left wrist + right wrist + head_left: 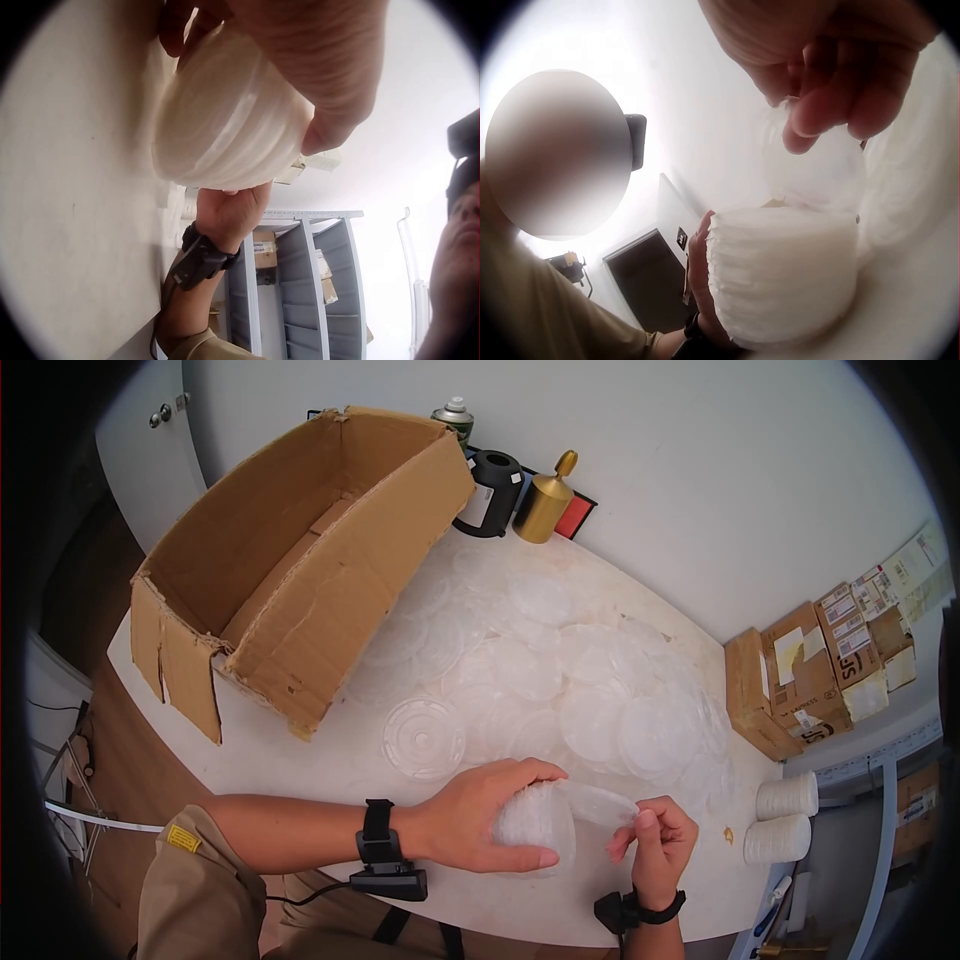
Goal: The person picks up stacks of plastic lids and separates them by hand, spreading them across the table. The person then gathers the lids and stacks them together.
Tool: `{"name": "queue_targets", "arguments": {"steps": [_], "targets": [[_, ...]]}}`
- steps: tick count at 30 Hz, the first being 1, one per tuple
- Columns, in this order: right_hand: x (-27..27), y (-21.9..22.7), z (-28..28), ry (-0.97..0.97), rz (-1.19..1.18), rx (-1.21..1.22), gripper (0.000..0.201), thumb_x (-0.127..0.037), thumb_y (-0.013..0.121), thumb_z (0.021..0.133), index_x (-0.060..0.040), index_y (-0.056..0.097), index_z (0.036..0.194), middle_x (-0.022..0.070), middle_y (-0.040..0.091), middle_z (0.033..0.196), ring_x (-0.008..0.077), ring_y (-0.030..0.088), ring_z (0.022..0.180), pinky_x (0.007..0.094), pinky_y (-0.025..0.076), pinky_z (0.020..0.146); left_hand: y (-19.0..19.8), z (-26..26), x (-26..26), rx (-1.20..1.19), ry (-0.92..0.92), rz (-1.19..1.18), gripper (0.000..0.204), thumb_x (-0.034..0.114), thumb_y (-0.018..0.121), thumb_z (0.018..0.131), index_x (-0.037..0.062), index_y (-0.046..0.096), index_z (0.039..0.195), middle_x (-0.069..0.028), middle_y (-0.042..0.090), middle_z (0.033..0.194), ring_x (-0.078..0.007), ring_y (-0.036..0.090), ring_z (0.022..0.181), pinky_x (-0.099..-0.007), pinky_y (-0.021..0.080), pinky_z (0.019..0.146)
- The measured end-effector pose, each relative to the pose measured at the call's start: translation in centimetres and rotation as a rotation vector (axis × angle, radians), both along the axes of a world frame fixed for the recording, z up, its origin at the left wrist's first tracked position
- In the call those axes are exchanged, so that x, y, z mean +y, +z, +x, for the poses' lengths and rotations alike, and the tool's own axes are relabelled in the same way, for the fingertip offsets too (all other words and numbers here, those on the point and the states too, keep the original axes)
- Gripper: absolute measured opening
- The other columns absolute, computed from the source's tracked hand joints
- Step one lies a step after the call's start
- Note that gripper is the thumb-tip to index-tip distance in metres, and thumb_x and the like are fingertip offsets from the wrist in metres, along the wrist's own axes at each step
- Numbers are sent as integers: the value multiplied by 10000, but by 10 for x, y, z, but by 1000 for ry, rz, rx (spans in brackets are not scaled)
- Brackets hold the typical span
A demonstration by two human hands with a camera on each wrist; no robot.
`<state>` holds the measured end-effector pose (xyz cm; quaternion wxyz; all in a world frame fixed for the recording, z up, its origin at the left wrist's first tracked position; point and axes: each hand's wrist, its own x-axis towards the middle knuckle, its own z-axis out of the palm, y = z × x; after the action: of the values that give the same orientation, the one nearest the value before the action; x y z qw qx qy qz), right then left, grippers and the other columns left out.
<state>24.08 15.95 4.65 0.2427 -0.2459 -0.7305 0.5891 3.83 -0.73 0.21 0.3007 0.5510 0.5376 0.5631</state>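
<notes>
My left hand (445, 828) grips a stack of translucent plastic lids (522, 826) turned on its side, thumb along the near side and fingers over the far side. Between thumb and fingertips, my right hand (664, 848) pinches the edge of a single thin lid (600, 804). In the right wrist view that lid (814, 169) stands up beyond the stack (784, 274), overlapping its top edge. The left wrist view shows the stack's round side (225, 124) close to the tabletop. A loose pile of similar lids (530, 670) spreads over the table beyond both hands.
A large open cardboard box (370, 560) stands at the left on the white table (240, 745). Behind are a black container (490, 495), a gold canister (543, 508) and a spray can (455, 418). Two lid stacks (778, 840) sit at the right edge, near taped boxes (800, 670).
</notes>
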Motion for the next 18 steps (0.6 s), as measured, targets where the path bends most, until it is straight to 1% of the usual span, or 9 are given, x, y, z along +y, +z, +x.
{"name": "queue_targets", "arguments": {"steps": [3,5,6,8,9,10,14,16,18], "targets": [[8,-6,3,-11,24,41,307,-244,608,1024,59,643,995,58,638,664,128,609,547,241,474,511,-1,3,0,-40,20,7,768,438,807,811,0,509,1366,-200,624,1239,-358,618,1128,-408,489,964],[22,-19,7,-93,355,182,465,-367,641,992,78,625,1129,141,715,959,153,673,667,269,524,548,-3,3,0,-72,37,14,768,436,809,809,-2,511,1364,-199,624,1239,-355,618,1131,-408,490,966],[21,-18,7,-92,356,181,465,-367,641,992,78,625,1129,141,715,959,153,673,667,269,524,548,-4,2,0,-43,34,32,753,427,807,807,7,517,1359,-195,627,1235,-354,619,1123,-409,490,961],[15,-9,1,-134,109,340,662,-438,653,962,84,516,1345,196,646,1267,185,702,782,281,564,585,-2,0,0,-12,31,51,738,419,806,806,15,522,1354,-190,629,1230,-352,620,1114,-410,491,955],[14,-5,-3,-176,69,354,749,-384,656,959,67,368,1484,211,600,1345,212,713,822,280,586,617,1,-2,-1,11,11,23,735,366,826,788,17,528,1362,-175,629,1247,-323,625,1118,-393,489,967],[13,-1,-8,-176,69,353,749,-384,656,959,67,368,1484,211,600,1345,212,713,822,280,586,617,3,-2,-2,33,-10,-4,737,312,846,770,19,534,1370,-160,629,1264,-295,630,1122,-376,486,979],[10,5,-19,-253,126,260,721,-288,660,944,56,349,1496,210,623,1294,211,713,827,256,573,623,1,-2,-1,38,-12,9,728,324,837,765,21,544,1359,-166,630,1258,-303,628,1120,-379,484,980],[11,2,-16,-251,123,201,706,-258,665,935,47,356,1492,200,644,1250,198,708,813,254,565,625,0,-2,-1,35,6,63,659,369,794,796,47,545,1315,-180,645,1182,-354,629,1048,-408,494,908],[16,-6,-4,-89,125,178,544,-231,688,915,34,525,1362,147,689,1052,165,689,779,252,536,619,1,-2,-1,26,7,59,656,375,794,799,46,548,1310,-182,650,1164,-353,632,1037,-408,497,900]]}}
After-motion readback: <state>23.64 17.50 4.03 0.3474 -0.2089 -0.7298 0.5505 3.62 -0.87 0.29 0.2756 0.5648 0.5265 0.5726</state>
